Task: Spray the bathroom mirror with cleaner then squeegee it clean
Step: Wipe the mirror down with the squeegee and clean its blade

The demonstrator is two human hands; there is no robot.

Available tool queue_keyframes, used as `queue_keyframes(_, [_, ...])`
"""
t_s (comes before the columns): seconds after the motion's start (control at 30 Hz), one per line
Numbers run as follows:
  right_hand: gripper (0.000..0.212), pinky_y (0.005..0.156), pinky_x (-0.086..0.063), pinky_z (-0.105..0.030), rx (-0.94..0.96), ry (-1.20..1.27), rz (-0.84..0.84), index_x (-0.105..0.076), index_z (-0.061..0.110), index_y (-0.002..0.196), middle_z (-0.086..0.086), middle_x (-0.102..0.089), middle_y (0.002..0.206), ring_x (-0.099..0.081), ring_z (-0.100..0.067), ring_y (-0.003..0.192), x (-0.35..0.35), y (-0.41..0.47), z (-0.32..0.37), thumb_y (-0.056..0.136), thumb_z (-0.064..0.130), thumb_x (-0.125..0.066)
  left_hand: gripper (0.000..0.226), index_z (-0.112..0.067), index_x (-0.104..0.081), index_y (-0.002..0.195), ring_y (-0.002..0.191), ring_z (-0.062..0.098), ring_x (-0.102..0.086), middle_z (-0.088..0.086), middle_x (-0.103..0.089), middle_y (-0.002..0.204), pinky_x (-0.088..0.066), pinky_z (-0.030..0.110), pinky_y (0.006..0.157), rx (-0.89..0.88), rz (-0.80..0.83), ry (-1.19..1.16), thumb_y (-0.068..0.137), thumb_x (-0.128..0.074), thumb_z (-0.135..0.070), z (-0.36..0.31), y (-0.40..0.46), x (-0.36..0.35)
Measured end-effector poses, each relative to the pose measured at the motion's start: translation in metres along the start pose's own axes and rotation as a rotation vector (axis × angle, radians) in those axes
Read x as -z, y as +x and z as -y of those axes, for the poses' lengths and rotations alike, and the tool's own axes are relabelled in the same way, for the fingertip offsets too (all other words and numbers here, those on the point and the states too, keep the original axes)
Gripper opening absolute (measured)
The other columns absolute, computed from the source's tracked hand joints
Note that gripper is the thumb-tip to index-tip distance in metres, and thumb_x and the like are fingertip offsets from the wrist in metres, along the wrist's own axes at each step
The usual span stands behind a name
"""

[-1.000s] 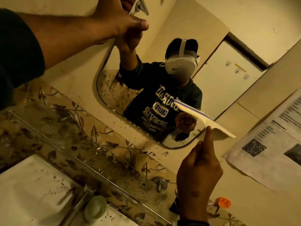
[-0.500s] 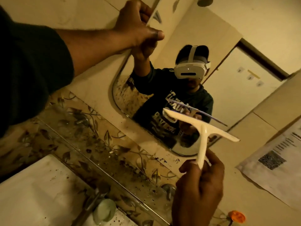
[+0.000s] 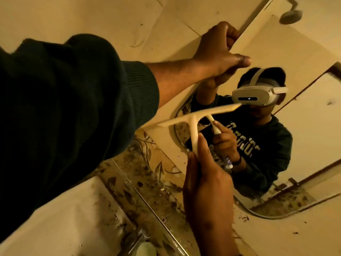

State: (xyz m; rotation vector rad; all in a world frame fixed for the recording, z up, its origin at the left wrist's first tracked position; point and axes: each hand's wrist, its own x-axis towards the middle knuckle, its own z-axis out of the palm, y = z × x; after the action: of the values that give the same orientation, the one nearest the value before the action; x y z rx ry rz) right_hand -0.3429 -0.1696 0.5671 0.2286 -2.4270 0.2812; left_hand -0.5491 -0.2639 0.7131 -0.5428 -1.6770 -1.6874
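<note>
The wall mirror (image 3: 304, 141) fills the right half of the head view and reflects a person in a dark sweatshirt with a white headset. My left hand (image 3: 217, 50) is raised at the mirror's upper left edge, with the fingers curled over that edge and the thumb stretched along the glass. My right hand (image 3: 206, 182) grips the handle of a cream T-shaped squeegee (image 3: 193, 119). The blade is tilted, held in the air in front of the mirror's left side, apart from the glass. No spray bottle is visible.
A glass shelf (image 3: 147, 200) runs below the mirror over floral tiles. A white basin (image 3: 55, 218) with a tap (image 3: 136, 241) and a pale green soap piece lies at the bottom left. A shower head (image 3: 291, 15) is reflected at the top right.
The view has swung closer and to the right. My right hand has carried the squeegee up and left, from the mirror's lower right toward its left side. My left hand stays on the mirror's edge.
</note>
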Motion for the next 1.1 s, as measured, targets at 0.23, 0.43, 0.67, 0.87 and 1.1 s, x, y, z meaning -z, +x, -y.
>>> queue_keyframes(0.23, [0.051, 0.038, -0.041, -0.026, 0.007, -0.164, 0.035, -0.031, 0.034, 0.147, 0.009, -0.057, 0.070, -0.048, -0.005, 0.050, -0.013, 0.014, -0.002, 0.096, 0.044, -0.028, 0.068, -0.015, -0.056, 0.116, 0.081, -0.001, -0.053, -0.011, -0.056, 0.097, -0.046, 0.004, 0.065, 0.003, 0.002, 0.022, 0.063, -0.090, -0.041, 0.003, 0.004, -0.003])
queue_keyframes(0.43, [0.052, 0.040, -0.029, -0.008, -0.085, -0.140, 0.106, -0.053, 0.021, 0.139, 0.009, -0.065, 0.065, -0.046, -0.001, 0.043, -0.008, -0.029, -0.014, 0.089, 0.034, -0.049, 0.066, -0.016, -0.055, 0.111, 0.086, 0.001, -0.057, -0.010, -0.058, 0.097, -0.049, 0.008, 0.069, 0.014, 0.005, 0.031, 0.062, -0.091, -0.040, -0.001, 0.001, 0.002])
queue_keyframes(0.67, [0.050, 0.041, -0.046, -0.024, 0.010, -0.139, 0.043, -0.036, 0.029, 0.144, 0.011, -0.060, 0.075, -0.050, -0.003, 0.051, -0.022, 0.004, 0.006, 0.096, 0.040, -0.035, 0.068, -0.014, -0.054, 0.118, 0.092, 0.004, -0.057, -0.006, -0.058, 0.105, -0.048, 0.007, 0.073, 0.002, 0.009, 0.043, 0.066, -0.089, -0.040, -0.003, -0.001, 0.001])
queue_keyframes(0.87, [0.050, 0.037, -0.038, -0.023, 0.058, -0.251, 0.065, -0.033, 0.027, 0.145, 0.006, -0.058, 0.072, -0.046, -0.009, 0.048, -0.026, 0.011, 0.003, 0.096, 0.033, -0.044, 0.069, -0.013, -0.053, 0.119, 0.086, 0.001, -0.055, -0.009, -0.055, 0.100, -0.044, 0.000, 0.065, 0.011, 0.000, 0.049, 0.067, -0.088, -0.041, -0.002, 0.000, -0.001])
queue_keyframes(1.1, [0.063, 0.030, -0.039, -0.020, -0.037, -0.298, 0.219, -0.056, 0.017, 0.135, 0.003, -0.068, 0.065, -0.045, -0.006, 0.038, -0.003, -0.050, -0.036, 0.076, 0.019, -0.079, 0.068, -0.014, -0.053, 0.119, 0.090, 0.003, -0.056, -0.009, -0.055, 0.099, -0.045, 0.002, 0.067, -0.011, -0.011, 0.052, 0.067, -0.087, -0.043, -0.002, -0.001, 0.001])
